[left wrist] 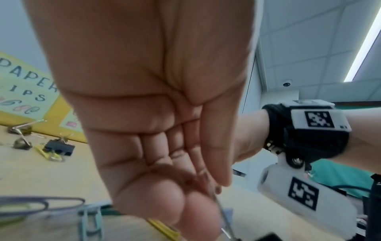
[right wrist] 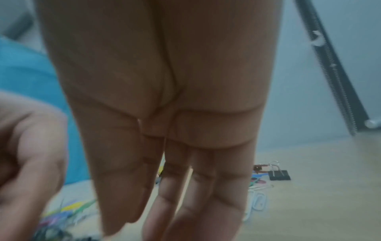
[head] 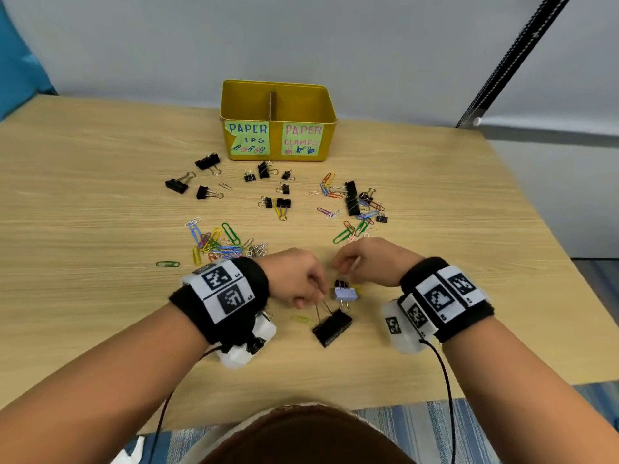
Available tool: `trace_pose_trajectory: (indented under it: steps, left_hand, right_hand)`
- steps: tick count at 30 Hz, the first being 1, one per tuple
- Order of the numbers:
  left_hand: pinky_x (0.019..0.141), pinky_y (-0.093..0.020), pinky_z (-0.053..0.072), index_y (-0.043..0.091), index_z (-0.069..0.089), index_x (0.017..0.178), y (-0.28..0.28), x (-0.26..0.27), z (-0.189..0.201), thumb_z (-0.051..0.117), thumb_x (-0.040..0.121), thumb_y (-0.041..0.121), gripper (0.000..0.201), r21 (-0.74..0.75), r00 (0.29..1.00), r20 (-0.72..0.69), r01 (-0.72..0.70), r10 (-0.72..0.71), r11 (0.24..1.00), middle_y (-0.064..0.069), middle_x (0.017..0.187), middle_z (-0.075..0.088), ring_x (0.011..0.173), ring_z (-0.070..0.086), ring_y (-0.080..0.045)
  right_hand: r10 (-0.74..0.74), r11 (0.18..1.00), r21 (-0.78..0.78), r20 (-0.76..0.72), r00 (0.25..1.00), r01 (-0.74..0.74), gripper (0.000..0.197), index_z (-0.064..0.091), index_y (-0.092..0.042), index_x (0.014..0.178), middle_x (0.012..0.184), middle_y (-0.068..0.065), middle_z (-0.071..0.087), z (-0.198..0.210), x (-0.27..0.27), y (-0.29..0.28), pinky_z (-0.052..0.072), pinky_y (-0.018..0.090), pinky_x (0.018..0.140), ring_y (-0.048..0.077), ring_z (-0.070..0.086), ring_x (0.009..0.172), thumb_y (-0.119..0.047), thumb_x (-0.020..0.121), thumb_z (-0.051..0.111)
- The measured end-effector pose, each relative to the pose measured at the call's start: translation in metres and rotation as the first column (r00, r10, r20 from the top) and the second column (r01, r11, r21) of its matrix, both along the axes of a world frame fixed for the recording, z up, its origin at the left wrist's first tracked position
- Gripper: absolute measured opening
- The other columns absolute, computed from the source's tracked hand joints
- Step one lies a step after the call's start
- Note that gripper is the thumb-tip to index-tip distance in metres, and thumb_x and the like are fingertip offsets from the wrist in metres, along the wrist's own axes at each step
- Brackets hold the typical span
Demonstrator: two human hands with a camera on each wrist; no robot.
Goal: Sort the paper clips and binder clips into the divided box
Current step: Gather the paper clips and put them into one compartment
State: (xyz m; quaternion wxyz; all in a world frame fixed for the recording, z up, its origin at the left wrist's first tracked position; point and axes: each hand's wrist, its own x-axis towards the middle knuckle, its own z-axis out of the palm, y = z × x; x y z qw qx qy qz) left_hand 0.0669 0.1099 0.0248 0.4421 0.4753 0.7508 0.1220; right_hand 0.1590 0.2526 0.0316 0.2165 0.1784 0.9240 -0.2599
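The yellow divided box (head: 326,105) stands at the table's far side, its left label reading paper clips and its right one paper clamps. Black binder clips (head: 207,161) and coloured paper clips (head: 214,242) lie scattered in front of it. Near the front edge, my left hand (head: 316,296) pinches the wire handles of a large black binder clip (head: 332,327), and the wire (left wrist: 223,218) runs down from the fingers. My right hand (head: 340,267) points its fingers down and pinches the top of a small lavender binder clip (head: 345,293). Its grip is hidden in the right wrist view (right wrist: 148,212).
A mixed heap of binder clips and paper clips (head: 355,202) lies at the right. A yellow paper clip (head: 300,318) lies beside my left hand and a green one (head: 167,263) further left. The table's right edge (head: 552,236) slants away, and a grey wall stands behind the box.
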Motion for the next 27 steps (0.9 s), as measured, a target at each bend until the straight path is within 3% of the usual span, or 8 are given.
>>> trace_pose_trajectory:
  steps: [2,4,7,9,15,21,25,27]
  left_hand:
    - [0.075,-0.017,0.043,0.014,0.055,0.129,0.002,0.003,0.002,0.06,0.089,0.021,0.041,0.014,0.981,-0.185,0.062,-0.058,0.998,-0.003,0.101,0.066,0.09,0.063,-0.01]
    - [0.1,-0.025,0.039,0.023,0.04,0.142,0.003,0.003,0.002,0.059,0.089,0.028,0.057,0.034,0.95,-0.292,0.127,-0.112,0.991,-0.005,0.133,0.049,0.124,0.046,-0.02]
    - [0.118,-0.044,0.021,0.031,0.018,0.15,0.005,0.009,0.001,0.05,0.092,0.041,0.066,-0.034,0.903,-0.302,0.309,-0.305,0.95,0.003,0.159,0.015,0.146,0.015,-0.021]
    - [0.119,-0.051,0.011,0.032,0.01,0.151,0.006,0.018,-0.001,0.041,0.094,0.048,0.067,-0.16,0.857,-0.311,0.378,-0.41,0.912,0.01,0.161,0.002,0.149,0.002,-0.019]
    - [0.118,-0.053,0.004,0.029,0.008,0.151,-0.002,0.021,0.001,0.034,0.095,0.053,0.067,-0.258,0.847,-0.318,0.354,-0.425,0.899,0.012,0.161,0.005,0.149,0.003,-0.018]
    - [0.119,-0.052,0.007,0.028,0.005,0.152,-0.007,0.027,-0.001,0.036,0.094,0.053,0.07,-0.26,0.852,-0.319,0.343,-0.415,0.903,0.01,0.161,0.001,0.149,0.003,-0.022]
    - [0.118,-0.052,0.008,0.026,0.005,0.152,-0.002,0.035,0.001,0.033,0.096,0.049,0.066,-0.209,0.862,-0.294,0.363,-0.413,0.908,0.008,0.161,0.004,0.149,0.005,-0.019]
    - [0.119,-0.049,0.011,0.024,0.011,0.151,-0.004,0.028,0.003,0.031,0.099,0.043,0.059,-0.104,0.903,-0.307,0.28,-0.299,0.954,0.006,0.16,0.012,0.148,0.012,-0.016]
  right_hand:
    - [-0.091,0.996,0.011,-0.072,0.993,0.092,0.03,0.069,-0.012,0.106,0.091,-0.001,0.061,0.002,0.007,0.007,0.039,0.009,0.061,0.008,0.055,0.074,0.001,0.084,0.053]
    - [-0.108,0.988,0.102,-0.065,0.992,0.115,0.025,0.07,-0.01,0.101,0.085,-0.002,0.058,0.001,0.013,0.011,0.039,0.014,0.059,0.013,0.053,0.08,-0.003,0.085,0.053]
    - [-0.114,0.986,0.13,0.044,0.992,0.108,0.018,0.07,-0.009,0.098,0.083,-0.001,0.057,-0.006,0.017,0.007,0.039,0.018,0.056,0.014,0.052,0.08,-0.011,0.081,0.066]
    - [-0.119,0.985,0.13,0.068,0.991,0.109,0.018,0.069,-0.008,0.096,0.084,0.0,0.057,-0.013,0.017,0.005,0.039,0.019,0.055,0.015,0.052,0.079,-0.013,0.079,0.07]
    - [-0.145,0.978,0.165,0.093,0.985,0.128,0.009,0.061,-0.016,0.082,0.085,0.001,0.057,-0.016,0.011,0.012,0.038,0.013,0.044,0.016,0.055,0.075,-0.011,0.08,0.069]
    - [-0.141,0.99,0.0,0.084,0.987,0.141,0.011,0.061,-0.015,0.085,0.069,-0.004,0.055,-0.019,0.002,0.003,0.048,0.02,0.047,0.013,0.055,0.058,-0.005,0.081,0.065]
    - [-0.087,0.991,0.091,-0.079,0.993,0.094,0.013,0.069,-0.008,0.093,0.079,-0.002,0.056,-0.017,-0.01,0.004,0.043,0.009,0.048,0.008,0.052,0.065,-0.003,0.085,0.06]
    - [-0.101,0.993,0.049,-0.159,0.982,0.11,0.017,0.07,-0.006,0.1,0.078,-0.004,0.055,-0.01,-0.012,0.005,0.042,0.005,0.046,0.004,0.049,0.064,-0.007,0.085,0.063]
